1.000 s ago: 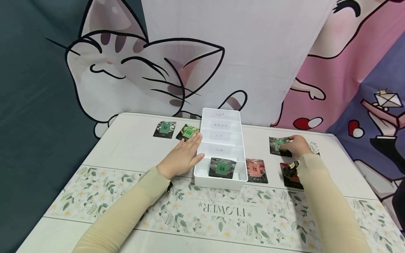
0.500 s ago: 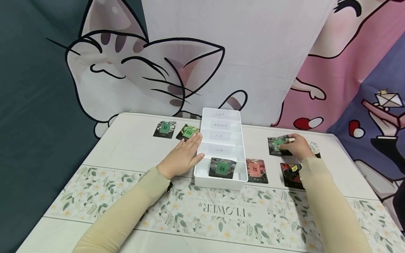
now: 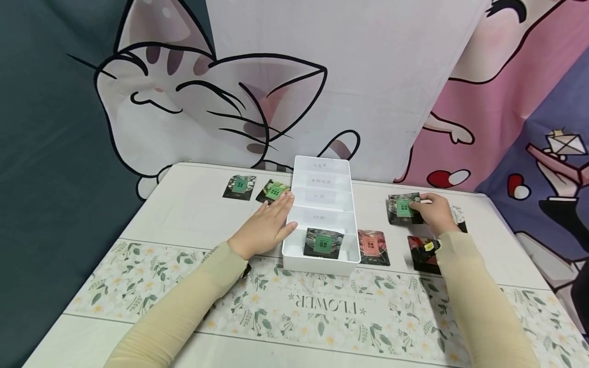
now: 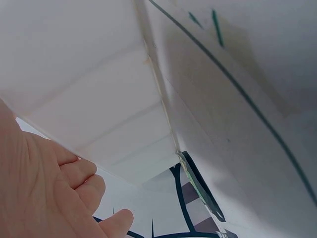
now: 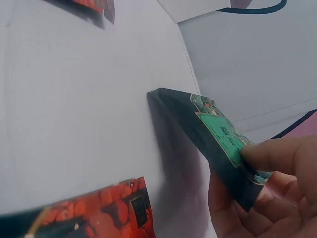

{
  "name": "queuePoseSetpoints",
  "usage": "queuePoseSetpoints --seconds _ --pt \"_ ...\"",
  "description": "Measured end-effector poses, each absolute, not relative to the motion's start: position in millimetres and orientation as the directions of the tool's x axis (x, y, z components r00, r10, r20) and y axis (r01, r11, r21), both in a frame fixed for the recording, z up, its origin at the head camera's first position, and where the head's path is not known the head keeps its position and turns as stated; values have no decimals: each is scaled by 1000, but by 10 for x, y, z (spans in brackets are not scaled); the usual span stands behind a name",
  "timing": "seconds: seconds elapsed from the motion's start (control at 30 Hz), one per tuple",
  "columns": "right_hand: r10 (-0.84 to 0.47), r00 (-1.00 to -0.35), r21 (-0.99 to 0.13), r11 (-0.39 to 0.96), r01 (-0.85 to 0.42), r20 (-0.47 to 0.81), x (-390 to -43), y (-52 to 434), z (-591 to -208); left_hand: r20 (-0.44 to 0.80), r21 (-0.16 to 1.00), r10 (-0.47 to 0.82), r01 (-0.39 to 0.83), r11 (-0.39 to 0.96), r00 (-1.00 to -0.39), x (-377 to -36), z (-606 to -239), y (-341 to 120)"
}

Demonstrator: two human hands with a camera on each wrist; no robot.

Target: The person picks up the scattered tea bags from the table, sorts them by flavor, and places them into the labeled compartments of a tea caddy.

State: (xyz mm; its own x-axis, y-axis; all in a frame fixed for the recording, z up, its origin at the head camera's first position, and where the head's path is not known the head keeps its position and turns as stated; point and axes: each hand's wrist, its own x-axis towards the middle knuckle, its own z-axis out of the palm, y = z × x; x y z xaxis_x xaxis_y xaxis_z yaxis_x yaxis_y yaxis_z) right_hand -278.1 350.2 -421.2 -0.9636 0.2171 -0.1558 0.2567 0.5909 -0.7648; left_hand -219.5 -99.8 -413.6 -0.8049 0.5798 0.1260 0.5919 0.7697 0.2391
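Green-labelled tea sachet (image 3: 403, 207) now tilts up off the table (image 3: 193, 214), pinched by our right hand (image 3: 434, 212) at far right; a second ago it lay flat. Lift under way, we judge. Our left hand (image 3: 267, 227) stays flat against the white divided box (image 3: 352, 225).

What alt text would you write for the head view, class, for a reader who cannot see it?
A person's right hand pinches a green-labelled tea packet lifted off the table, while the left hand lies flat against a white divided tray holding one packet. More packets lie either side.
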Motion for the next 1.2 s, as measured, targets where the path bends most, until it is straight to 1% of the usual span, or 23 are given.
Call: queuePoseSetpoints --seconds 0.2,0.53,0.9,1.07,1.2 --pt "233 -954 -788 544 289 -189 -2733 3477 -4148 108 244 578 585 773 -809 -2202 -4126 -1001" --pt "225 -954 -833 474 286 -199 -2654 3418 -4100 101 242 578 584 775 -810 -2203 -4115 -992" --pt "298 -938 -870 399 289 -176 -2594 3291 -4032 102 235 579 585 776 -809 -2203 -4119 -990" --pt "333 -928 -904 323 280 -169 -2582 3243 -4003 98 236 580 585 776 -809 -2199 -4116 -990" --pt "339 -930 -941 244 233 -142 -2576 3181 -3959 98 232 576 582 780 -811 -2197 -4112 -997"
